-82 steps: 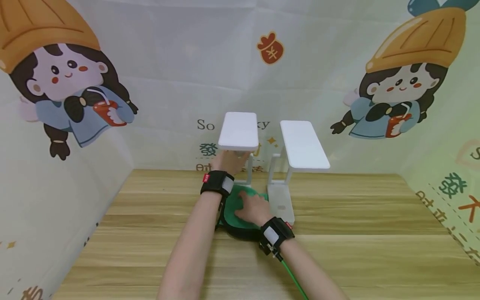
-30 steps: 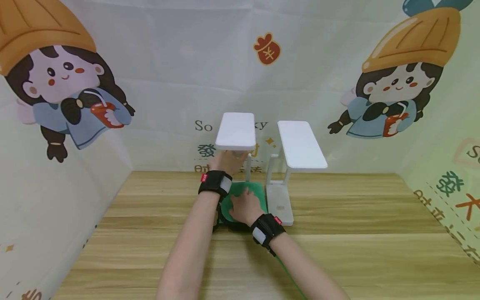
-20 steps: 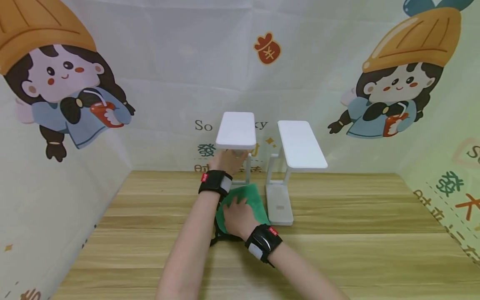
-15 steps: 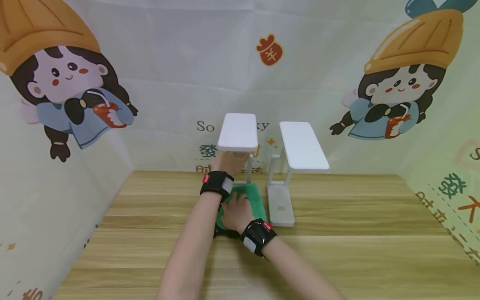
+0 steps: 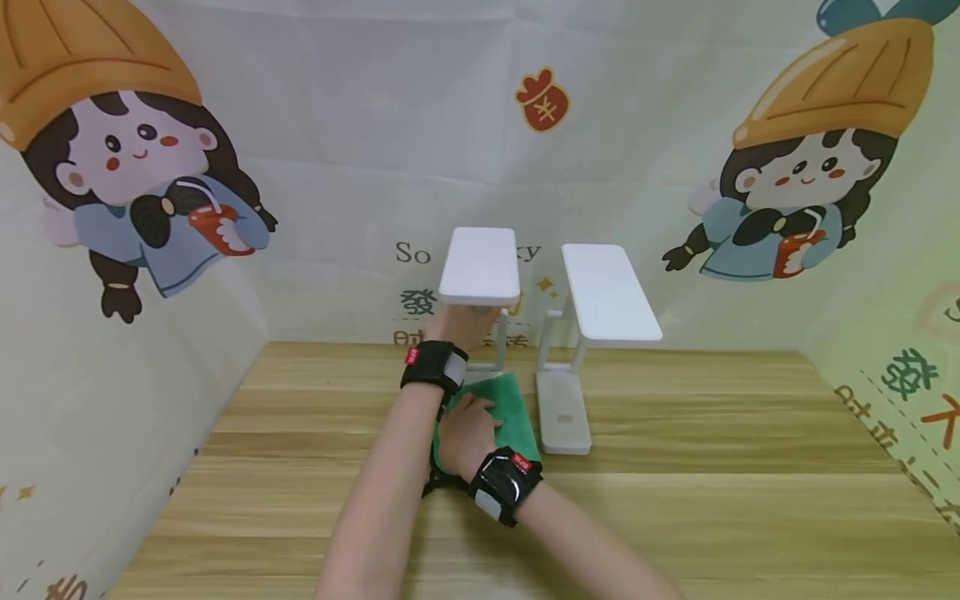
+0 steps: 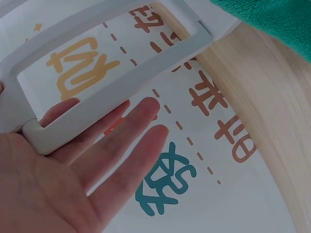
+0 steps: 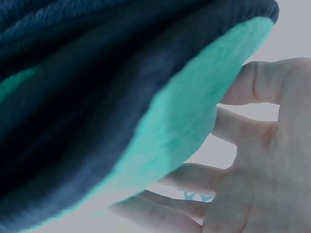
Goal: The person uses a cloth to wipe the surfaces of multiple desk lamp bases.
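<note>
My left hand is raised under the white top plate of the left phone stand and holds it by its upper frame. In the left wrist view several of its fingers stretch past the light grey frame; the thumb is hidden. My right hand lies on a green cloth with dark edging, over the left stand's base, which is mostly covered. In the right wrist view the cloth hides the fingertips, and its dark folded edge bulges toward the camera.
A second white phone stand stands close on the right, its base beside the cloth. The wood-grain table runs back to a printed backdrop. Black bands with small cameras sit on both wrists.
My right hand has moved left and nearer on the left stand's base, and the cloth has turned and shifted under it. My left hand stays at the stand's upper frame.
</note>
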Demonstrator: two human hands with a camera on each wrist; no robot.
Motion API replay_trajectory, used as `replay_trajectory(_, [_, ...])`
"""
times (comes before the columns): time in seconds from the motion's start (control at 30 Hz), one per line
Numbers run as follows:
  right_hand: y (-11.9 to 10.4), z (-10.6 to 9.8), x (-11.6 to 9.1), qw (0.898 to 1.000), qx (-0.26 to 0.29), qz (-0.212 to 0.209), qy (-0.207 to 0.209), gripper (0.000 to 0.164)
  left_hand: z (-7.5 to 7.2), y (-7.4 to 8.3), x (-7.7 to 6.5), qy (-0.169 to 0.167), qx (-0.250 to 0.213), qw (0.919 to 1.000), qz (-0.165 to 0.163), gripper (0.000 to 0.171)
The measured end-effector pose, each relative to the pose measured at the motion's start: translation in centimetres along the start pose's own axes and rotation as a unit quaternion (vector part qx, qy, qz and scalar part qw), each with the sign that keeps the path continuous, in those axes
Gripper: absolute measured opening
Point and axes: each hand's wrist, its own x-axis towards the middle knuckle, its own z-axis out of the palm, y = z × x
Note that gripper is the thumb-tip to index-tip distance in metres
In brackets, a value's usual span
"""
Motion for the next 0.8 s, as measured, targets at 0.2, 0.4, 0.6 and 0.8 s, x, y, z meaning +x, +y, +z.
replay_trajectory(0.2, [1.4,0.6,1.7,1.0,0.004,-0.003,0.029,0.045,-0.2,0.1,0.0,-0.006,-0.021,0.9997,0.014,0.045])
replay_trajectory(0.4, [1.6,0.2,0.9,0.999,0.009,-0.024,0.034,0.039,-0.2,-0.3,0.2,-0.021,0.001,0.9997,0.014,0.05])
replay_trajectory(0.6, [0.6,-0.6,-0.4,0.999,-0.02,-0.034,0.01,0.042,-0.2,-0.4,0.3,-0.017,0.012,0.9997,0.01,0.049])
replay_trajectory(0.8, [1.6,0.0,1.3,0.999,0.04,-0.001,0.017,0.045,0.1,-0.1,0.4,-0.002,-0.033,0.9994,-0.005,0.045])
